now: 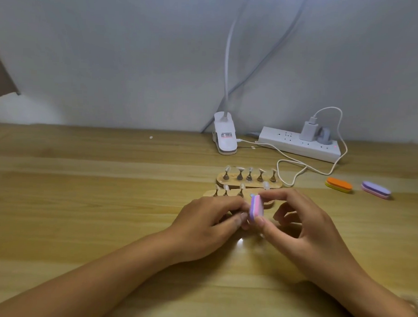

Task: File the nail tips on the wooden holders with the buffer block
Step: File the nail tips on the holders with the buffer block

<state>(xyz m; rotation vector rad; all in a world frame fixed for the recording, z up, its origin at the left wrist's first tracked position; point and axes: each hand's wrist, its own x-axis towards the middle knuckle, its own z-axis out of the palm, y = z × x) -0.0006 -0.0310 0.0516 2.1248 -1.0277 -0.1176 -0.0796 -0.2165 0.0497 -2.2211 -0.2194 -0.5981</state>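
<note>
R hand (295,223) pinches the buffer block (256,207) thumb-to-fingers, long axis pointing away from me, over the near holder (209,193). L hand (208,220) is curled just left of it; I can't tell what it grips tbh.

Open table (83,189) on the left; cable (341,125), power strip (298,147) and lamp clamp (225,137) (far side) crowd the right.
</note>
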